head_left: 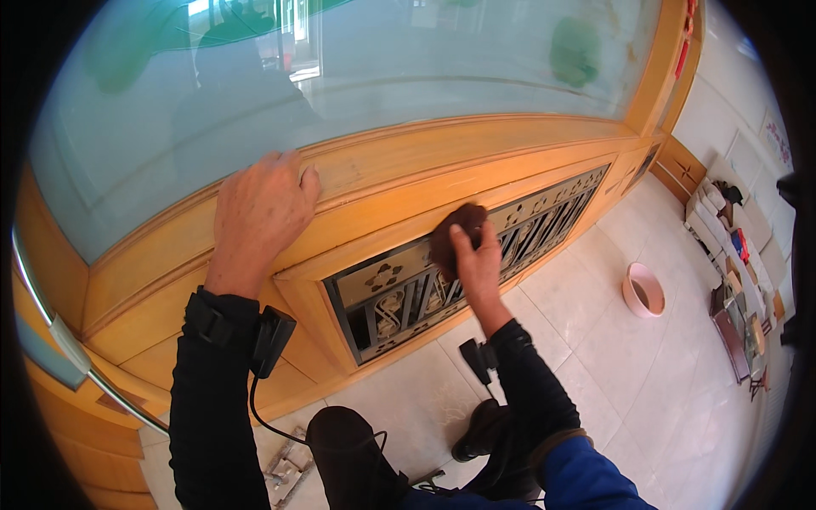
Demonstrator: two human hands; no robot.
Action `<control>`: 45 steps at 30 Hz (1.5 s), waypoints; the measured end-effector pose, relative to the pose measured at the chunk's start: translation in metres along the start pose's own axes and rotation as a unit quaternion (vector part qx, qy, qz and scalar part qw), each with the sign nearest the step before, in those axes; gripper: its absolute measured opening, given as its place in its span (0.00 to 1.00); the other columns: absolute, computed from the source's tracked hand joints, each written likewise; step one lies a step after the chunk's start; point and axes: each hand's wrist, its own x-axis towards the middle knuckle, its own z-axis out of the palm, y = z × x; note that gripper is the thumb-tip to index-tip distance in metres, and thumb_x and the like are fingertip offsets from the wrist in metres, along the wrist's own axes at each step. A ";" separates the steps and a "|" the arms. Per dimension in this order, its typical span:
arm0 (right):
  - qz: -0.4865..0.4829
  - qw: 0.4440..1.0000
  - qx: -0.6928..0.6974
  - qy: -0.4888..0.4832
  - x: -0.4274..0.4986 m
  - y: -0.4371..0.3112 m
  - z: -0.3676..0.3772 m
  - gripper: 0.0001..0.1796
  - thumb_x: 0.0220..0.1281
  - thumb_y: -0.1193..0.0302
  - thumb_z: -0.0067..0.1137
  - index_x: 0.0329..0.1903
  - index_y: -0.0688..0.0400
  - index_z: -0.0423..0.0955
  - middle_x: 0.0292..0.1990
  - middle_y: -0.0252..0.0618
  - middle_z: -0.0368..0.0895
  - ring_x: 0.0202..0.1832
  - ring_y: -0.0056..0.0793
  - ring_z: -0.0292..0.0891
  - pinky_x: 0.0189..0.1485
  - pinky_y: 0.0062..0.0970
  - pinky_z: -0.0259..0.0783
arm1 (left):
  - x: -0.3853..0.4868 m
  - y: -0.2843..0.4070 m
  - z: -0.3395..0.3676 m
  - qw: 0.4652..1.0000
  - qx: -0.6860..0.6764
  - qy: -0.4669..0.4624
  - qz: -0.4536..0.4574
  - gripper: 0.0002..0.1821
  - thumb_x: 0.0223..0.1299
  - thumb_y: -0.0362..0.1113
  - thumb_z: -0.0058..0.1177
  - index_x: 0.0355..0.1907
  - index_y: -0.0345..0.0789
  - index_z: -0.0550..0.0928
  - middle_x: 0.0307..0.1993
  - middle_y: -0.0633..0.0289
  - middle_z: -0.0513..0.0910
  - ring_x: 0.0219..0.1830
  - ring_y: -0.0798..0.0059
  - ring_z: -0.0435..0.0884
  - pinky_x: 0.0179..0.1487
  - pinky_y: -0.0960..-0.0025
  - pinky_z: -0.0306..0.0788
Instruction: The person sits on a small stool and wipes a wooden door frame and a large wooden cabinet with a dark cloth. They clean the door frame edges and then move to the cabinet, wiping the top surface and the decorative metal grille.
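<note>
My right hand (479, 258) grips a dark brown cloth (449, 245), pressed to the upper edge of a decorative metal grille (382, 277) with flower-shaped cut-outs. The grille is set into the front of a wooden cabinet base (306, 255). On the wooden ledge (376, 156) above it rests my left hand (262, 210), holding nothing. Its thumb stands out to the right, while the fingertips are mostly hidden behind the hand. Just beyond that ledge rises a large frosted glass panel (382, 95) with green patches and reflections.
A pink bucket (644, 292) stands on the tiled floor (593, 344) to the right. Farther right are a light sofa (714, 197) and a low table (730, 331) with things on it. A curved metal tube (48, 306) runs along the left. Wrist devices (273, 341) trail cables.
</note>
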 end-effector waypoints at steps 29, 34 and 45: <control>-0.406 0.905 -0.100 -0.076 -0.025 -0.098 0.028 0.23 0.58 0.77 0.68 0.57 0.53 0.80 0.54 0.44 0.81 0.50 0.51 0.84 0.47 0.43 0.83 | 0.002 -0.007 0.003 0.999 -0.028 -0.015 -0.015 0.19 0.77 0.45 0.50 0.34 0.31 0.83 0.34 0.45 0.84 0.39 0.40 0.83 0.45 0.44 0.77; -0.354 0.928 -0.093 -0.067 -0.021 -0.097 0.021 0.20 0.58 0.77 0.69 0.55 0.54 0.82 0.53 0.44 0.82 0.49 0.51 0.85 0.47 0.42 0.83 | 0.000 -0.009 0.002 0.999 -0.046 -0.013 -0.014 0.19 0.78 0.43 0.48 0.34 0.31 0.82 0.34 0.46 0.84 0.39 0.40 0.83 0.45 0.44 0.77; -0.439 0.874 -0.096 -0.186 -0.076 -0.143 0.069 0.26 0.49 0.79 0.73 0.55 0.52 0.84 0.49 0.41 0.76 0.50 0.47 0.83 0.47 0.41 0.82 | 0.002 -0.009 -0.003 0.993 -0.104 -0.028 -0.054 0.20 0.78 0.46 0.50 0.37 0.29 0.83 0.37 0.42 0.85 0.41 0.36 0.82 0.47 0.42 0.76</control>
